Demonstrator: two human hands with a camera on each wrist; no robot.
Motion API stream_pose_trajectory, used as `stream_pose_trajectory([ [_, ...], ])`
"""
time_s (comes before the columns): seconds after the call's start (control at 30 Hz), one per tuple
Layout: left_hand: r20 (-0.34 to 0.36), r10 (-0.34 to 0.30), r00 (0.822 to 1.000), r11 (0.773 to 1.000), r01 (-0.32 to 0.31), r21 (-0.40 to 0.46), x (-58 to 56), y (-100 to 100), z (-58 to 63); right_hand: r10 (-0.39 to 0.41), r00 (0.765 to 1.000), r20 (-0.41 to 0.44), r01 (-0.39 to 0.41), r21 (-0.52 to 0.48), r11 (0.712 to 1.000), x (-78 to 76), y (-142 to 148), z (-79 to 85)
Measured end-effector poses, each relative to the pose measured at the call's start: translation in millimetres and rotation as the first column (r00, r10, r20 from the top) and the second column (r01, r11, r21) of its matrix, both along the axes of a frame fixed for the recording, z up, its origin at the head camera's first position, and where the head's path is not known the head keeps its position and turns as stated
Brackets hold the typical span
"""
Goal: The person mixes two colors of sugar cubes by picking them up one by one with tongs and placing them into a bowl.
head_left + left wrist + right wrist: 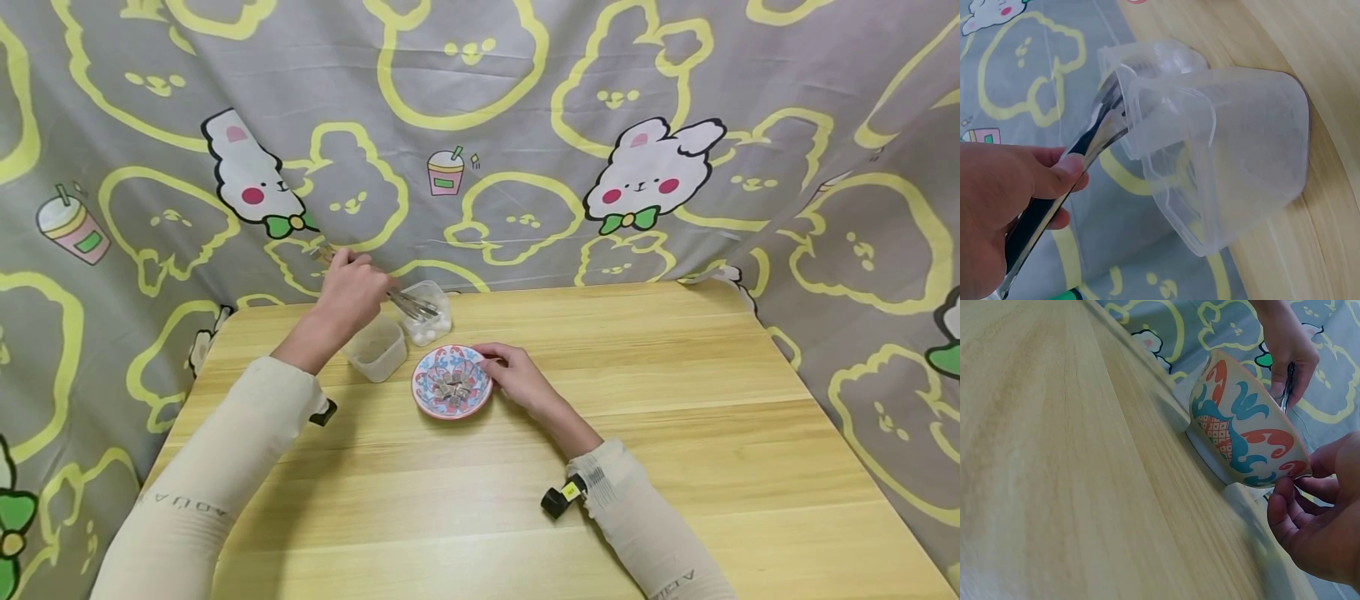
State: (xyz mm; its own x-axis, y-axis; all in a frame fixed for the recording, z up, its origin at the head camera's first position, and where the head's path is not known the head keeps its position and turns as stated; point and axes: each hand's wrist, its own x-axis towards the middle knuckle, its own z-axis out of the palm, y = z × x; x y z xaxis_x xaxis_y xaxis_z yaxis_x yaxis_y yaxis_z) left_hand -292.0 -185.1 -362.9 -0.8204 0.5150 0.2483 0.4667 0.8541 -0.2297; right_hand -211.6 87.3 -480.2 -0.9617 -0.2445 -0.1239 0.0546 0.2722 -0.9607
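Observation:
My left hand holds metal tongs with dark handle strips. The tips of the tongs reach into the farther clear plastic container, where a few small white pieces lie at the bottom. Closer to me stands a second clear container, beside the first. My right hand pinches the rim of a patterned bowl between thumb and fingers, at its right side. Several small greyish-brown pieces sit in the bowl; their kind cannot be told.
The wooden table carries the bowl and both containers. A grey curtain with yellow cartoon outlines hangs behind the table and along its sides. The containers stand near the table's back edge.

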Motion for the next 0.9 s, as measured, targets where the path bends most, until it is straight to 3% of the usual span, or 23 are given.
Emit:
stream_pose_trajectory([
  [0.5,-0.097,0.041,0.994,0.998,-0.036,0.051,14.4,-11.6,10.1,0.001,1.0,-0.004,-0.001,0.003,1.0,0.3,0.4,0.2],
  [0.7,-0.142,0.029,0.989,0.991,-0.01,0.133,25.1,-17.4,12.0,0.006,1.0,-0.009,-0.006,0.002,1.0,0.6,0.4,0.9],
  [0.9,-0.231,-0.011,0.973,0.972,0.065,0.227,37.4,-19.1,13.7,0.005,1.0,-0.002,-0.005,-0.002,1.0,1.2,0.3,2.0],
])
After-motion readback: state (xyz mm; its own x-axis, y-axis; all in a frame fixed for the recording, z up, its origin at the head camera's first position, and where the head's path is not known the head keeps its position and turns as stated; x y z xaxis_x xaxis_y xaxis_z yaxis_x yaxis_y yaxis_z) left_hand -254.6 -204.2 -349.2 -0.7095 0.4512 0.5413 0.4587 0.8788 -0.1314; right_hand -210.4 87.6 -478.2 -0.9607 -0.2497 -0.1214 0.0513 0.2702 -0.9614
